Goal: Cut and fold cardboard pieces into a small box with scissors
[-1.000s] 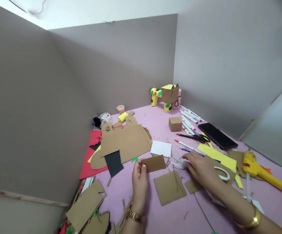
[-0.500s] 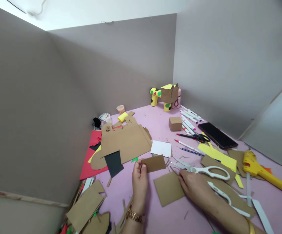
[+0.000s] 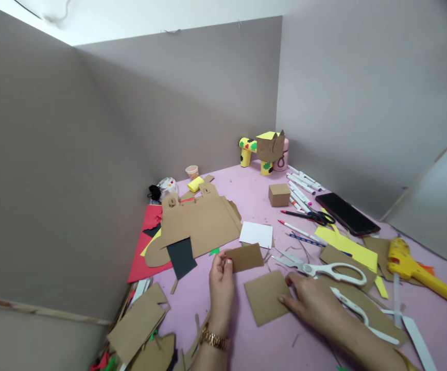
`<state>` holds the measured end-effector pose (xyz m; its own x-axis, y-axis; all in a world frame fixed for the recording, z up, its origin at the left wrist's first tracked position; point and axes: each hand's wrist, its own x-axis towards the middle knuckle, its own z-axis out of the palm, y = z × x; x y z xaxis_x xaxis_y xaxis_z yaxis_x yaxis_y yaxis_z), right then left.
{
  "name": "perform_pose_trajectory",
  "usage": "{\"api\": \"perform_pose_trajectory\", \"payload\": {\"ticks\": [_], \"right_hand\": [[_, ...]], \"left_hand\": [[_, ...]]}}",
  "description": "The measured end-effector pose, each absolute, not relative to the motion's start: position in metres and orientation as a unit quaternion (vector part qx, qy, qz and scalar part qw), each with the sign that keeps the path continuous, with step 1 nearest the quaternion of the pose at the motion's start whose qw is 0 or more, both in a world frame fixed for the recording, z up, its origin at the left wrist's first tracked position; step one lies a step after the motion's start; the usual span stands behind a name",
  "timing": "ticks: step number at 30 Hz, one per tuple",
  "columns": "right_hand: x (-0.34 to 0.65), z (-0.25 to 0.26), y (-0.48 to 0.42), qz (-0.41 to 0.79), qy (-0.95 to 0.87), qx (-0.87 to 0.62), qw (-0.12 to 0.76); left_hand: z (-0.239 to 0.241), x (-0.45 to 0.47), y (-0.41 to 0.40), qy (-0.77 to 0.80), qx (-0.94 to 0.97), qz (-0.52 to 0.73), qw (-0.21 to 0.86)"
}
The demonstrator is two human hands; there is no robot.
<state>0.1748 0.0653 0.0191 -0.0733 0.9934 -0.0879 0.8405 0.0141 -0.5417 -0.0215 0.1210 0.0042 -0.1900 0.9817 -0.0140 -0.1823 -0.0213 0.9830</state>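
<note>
Between the thumb and fingers of my left hand (image 3: 221, 275) is a small rectangular piece of cardboard (image 3: 246, 257), lifted over the table. My right hand (image 3: 310, 299) has its thumb and index finger apart, the thumb tip at the right edge of a square cardboard piece (image 3: 265, 296) that lies flat. I cannot tell whether the thumb presses on it. White-handled scissors (image 3: 320, 270) lie just beyond my right hand, blades pointing left. A thin dark strip (image 3: 303, 245) rests close to the blades.
A large cardboard cutout (image 3: 200, 221) lies at left. A small cardboard box (image 3: 279, 195), markers (image 3: 301, 193), black scissors (image 3: 320, 217), a phone (image 3: 347, 214) and a yellow glue gun (image 3: 405, 263) are farther right. Cardboard scraps (image 3: 138, 322) fill the near left; a yellow spotted figure (image 3: 250, 147) stands behind.
My right hand's fingers have spread, and its thumb has come over the edge of the square cardboard. A thin strip now lies beyond the scissors blades. My left hand keeps its hold.
</note>
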Motion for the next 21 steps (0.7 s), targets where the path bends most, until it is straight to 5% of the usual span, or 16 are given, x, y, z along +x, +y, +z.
{"api": "perform_pose_trajectory", "payload": {"ticks": [12,21], "right_hand": [[0.186,0.011,0.077,0.514,-0.582,-0.532,0.337],[0.193,0.017,0.082,0.555,-0.516,-0.511,0.407]], "left_hand": [[0.013,-0.021,0.119,0.464,0.312,0.608,0.564],[0.022,-0.018,0.114,0.439,0.283,0.607,0.599]]}}
